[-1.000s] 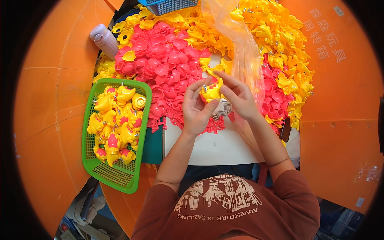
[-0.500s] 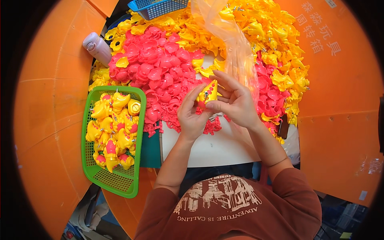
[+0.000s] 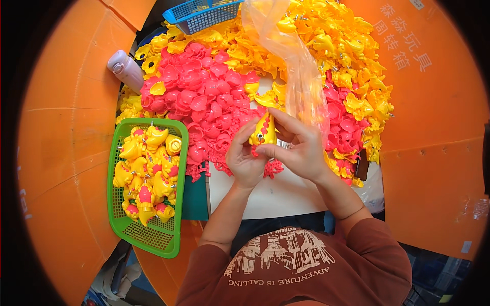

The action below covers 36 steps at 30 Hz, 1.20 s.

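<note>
Between my two hands is a small yellow plastic toy figure (image 3: 267, 127), its curved tip pointing up. A row of red bumps runs along it, and a small metal part shows low on its side. The fingers of my left hand (image 3: 245, 162) wrap its left and lower side. My right hand (image 3: 302, 153) pinches it from the right, thumb across the bottom and fingers behind the tip. Some red plastic shows under the figure, partly hidden by the fingers. Just beyond the hands lies a heap of pink-red plastic shells (image 3: 196, 97) with smaller red pieces at its near edge.
A green basket (image 3: 182, 204) of similar yellow-and-red figures stands at left. Loose yellow plastic parts (image 3: 337, 46) are heaped along the back and right, partly under a clear plastic bag (image 3: 301, 71). A lilac bottle (image 3: 126, 70) and blue basket (image 3: 204, 20) stand behind. Orange panels (image 3: 429, 153) flank the table.
The figure has tilted slightly in my fingers, its red row now facing up more plainly. Both hands keep their hold. The whole view has shifted a little, so the surroundings sit lower.
</note>
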Motion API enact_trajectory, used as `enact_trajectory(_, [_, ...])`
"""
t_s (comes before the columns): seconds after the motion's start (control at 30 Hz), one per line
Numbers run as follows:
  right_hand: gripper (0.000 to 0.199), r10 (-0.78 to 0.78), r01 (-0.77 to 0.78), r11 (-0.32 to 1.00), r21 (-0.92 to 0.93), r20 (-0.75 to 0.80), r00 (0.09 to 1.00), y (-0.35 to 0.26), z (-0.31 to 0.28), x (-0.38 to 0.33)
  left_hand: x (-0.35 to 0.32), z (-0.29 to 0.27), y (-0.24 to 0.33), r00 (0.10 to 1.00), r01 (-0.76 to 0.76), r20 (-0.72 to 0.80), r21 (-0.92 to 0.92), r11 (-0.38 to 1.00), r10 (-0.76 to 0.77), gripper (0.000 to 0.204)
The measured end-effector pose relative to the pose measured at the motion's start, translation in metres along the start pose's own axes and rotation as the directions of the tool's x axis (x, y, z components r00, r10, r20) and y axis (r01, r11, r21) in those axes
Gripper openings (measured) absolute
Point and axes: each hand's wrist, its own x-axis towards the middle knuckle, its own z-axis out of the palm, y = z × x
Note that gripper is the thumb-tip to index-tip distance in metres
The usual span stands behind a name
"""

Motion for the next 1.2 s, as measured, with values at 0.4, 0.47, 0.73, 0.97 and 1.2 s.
enact_trajectory(0.4, [0.066, -0.005, 0.002, 0.988, -0.157, -0.016, 1.0, -0.009, -0.003, 0.0, 0.0, -0.002, 0.002, 0.997, 0.016, 0.072, -0.086, 0.996, -0.01, 0.053])
enact_trajectory(0.47, [0.067, 0.023, -0.026, 0.992, -0.127, -0.025, 0.999, -0.011, -0.002, 0.004, 0.0, -0.002, 0.002, 0.997, 0.016, 0.076, -0.108, 0.994, -0.008, 0.053])
enact_trajectory(0.73, [0.066, 0.019, -0.028, 0.942, -0.336, -0.03, 0.999, -0.013, -0.004, 0.009, 0.002, -0.003, 0.003, 0.977, 0.206, 0.085, -0.151, 0.967, -0.195, 0.052])
enact_trajectory(0.97, [0.034, 0.182, -0.181, 0.983, 0.029, -0.037, 0.983, 0.008, -0.018, 0.02, 0.013, -0.006, 0.005, 0.915, 0.404, 0.154, -0.378, 0.833, -0.374, 0.05])
enact_trajectory(1.2, [0.027, 0.274, -0.278, 0.93, 0.239, 0.05, 0.961, 0.02, -0.021, 0.024, 0.009, -0.001, 0.006, 0.886, 0.463, 0.21, -0.441, 0.768, -0.414, 0.05])
